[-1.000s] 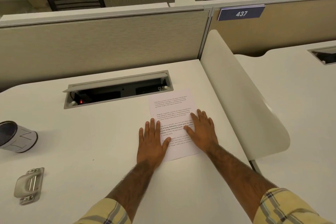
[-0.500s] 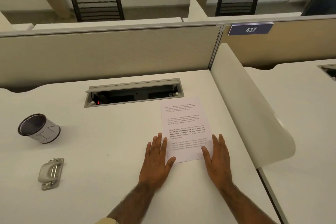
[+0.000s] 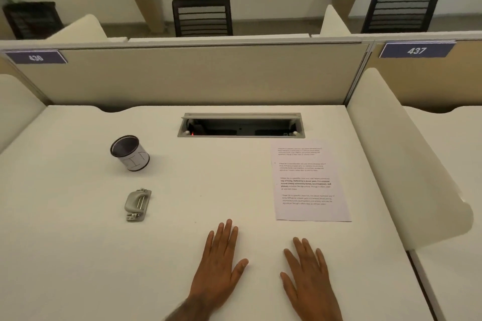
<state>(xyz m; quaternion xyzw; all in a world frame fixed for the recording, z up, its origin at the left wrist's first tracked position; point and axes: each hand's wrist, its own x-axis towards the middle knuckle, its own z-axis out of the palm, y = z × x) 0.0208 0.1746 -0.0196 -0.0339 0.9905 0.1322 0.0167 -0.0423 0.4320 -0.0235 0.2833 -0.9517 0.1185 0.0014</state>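
A printed sheet of paper [image 3: 310, 180] lies flat on the white desk [image 3: 78, 255], toward its right side. My left hand [image 3: 217, 266] rests palm down on the desk, fingers straight, below and left of the sheet. My right hand [image 3: 310, 281] lies flat the same way, just below the sheet's near edge. Neither hand touches the paper or holds anything.
A grey hole punch [image 3: 137, 204] lies left of my hands. Behind it stands a tilted white cup [image 3: 130, 152] with a dark inside. An open cable tray [image 3: 241, 126] is set into the desk's back. Partition panels [image 3: 182, 75] and a white side divider [image 3: 407, 161] bound the desk.
Both hands slid back off the paper toward me and now lie on bare desk. The camera view rose and swung left, showing more of the desk's left side.
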